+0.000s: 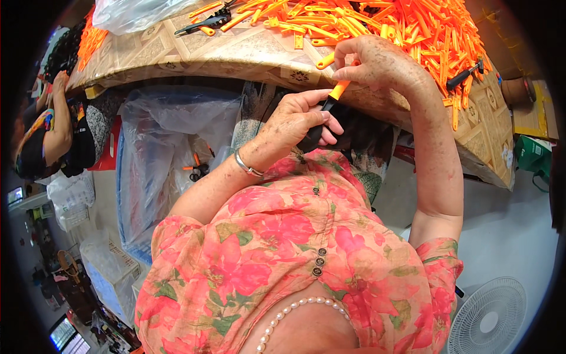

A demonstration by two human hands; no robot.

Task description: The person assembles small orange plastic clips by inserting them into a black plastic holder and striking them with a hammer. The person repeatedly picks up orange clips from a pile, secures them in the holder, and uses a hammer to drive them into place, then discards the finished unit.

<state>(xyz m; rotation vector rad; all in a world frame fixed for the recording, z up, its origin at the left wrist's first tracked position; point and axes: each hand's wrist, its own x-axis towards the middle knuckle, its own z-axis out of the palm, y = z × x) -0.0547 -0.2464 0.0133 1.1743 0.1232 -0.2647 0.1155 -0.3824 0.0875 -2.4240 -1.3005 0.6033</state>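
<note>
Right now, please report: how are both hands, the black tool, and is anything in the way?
Left hand gripping black tool. Right hand pinching orange sleeve on its end. Orange pile beyond; nothing seen blocking.

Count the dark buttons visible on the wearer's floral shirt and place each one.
4: a single button nearer the left hand; three grouped nearer the pearl necklace: upper button, middle button, lower button. Fabric folds may hide others.
</note>
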